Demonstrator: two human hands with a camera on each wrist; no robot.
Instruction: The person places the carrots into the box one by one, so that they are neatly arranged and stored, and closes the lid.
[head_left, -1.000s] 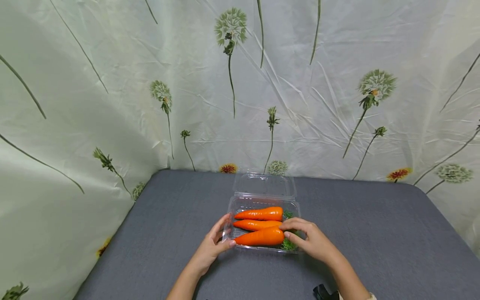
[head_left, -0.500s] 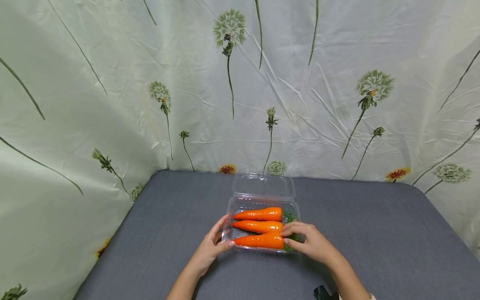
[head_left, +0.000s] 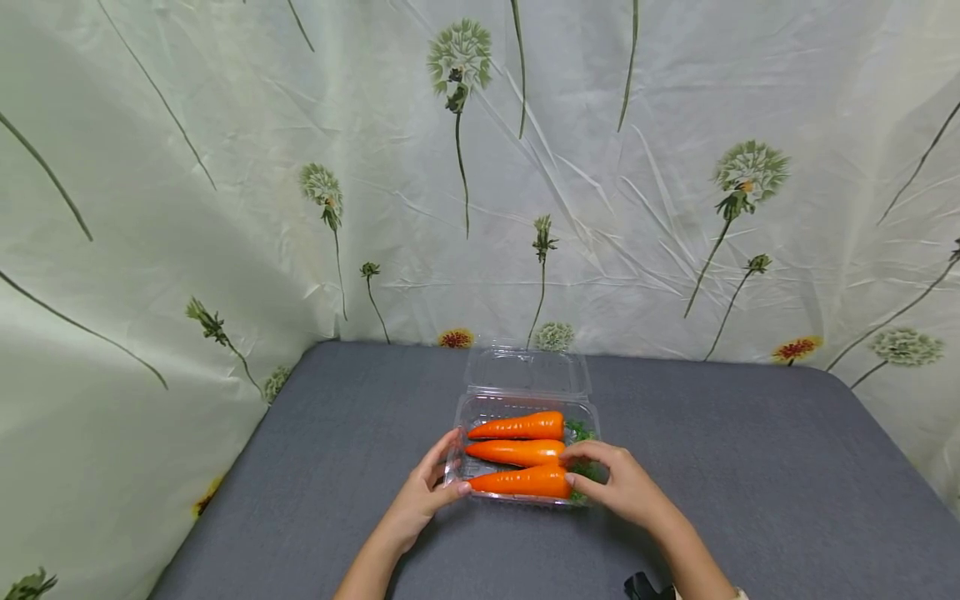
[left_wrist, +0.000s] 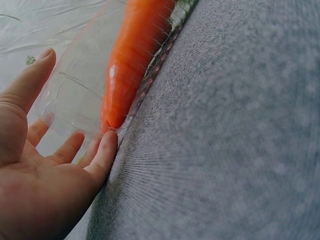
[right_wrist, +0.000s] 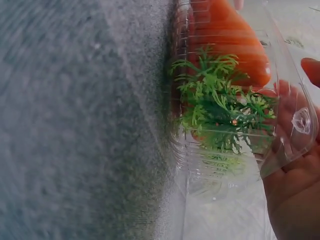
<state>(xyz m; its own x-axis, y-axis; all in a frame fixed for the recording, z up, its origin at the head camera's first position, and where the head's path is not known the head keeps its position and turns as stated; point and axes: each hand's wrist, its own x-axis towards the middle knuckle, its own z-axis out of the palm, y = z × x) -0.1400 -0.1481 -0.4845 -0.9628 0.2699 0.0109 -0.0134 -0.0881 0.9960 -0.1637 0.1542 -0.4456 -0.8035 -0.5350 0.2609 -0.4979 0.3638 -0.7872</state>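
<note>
A clear plastic container [head_left: 480, 406] sits on the table with its hinged lid [head_left: 525, 371] laid back. Inside lie three carrots, a far one [head_left: 525, 426], a middle one [head_left: 517, 452] and a near one [head_left: 521, 482], thin ends to the left. Green leafy sprigs [right_wrist: 220, 100] fill the container's right end. My left hand [head_left: 420, 496] holds the left end, thumb by the near corner and fingers along the side. My right hand [head_left: 618, 483] reaches over the right end, thumb at the near carrot's thick end and fingertips by the middle one; thumb and fingertips are apart.
The grey cloth-covered table [head_left: 360, 400] spreads around the container. A pale curtain with dandelion prints [head_left: 600, 167] hangs behind and on the left. Near the right forearm, a small black object [head_left: 647, 586] shows at the bottom edge.
The near carrot has come down toward the container's near side, settling beside the middle one. My right fingertips have moved off it toward the middle carrot. My left hand has stayed in place.
</note>
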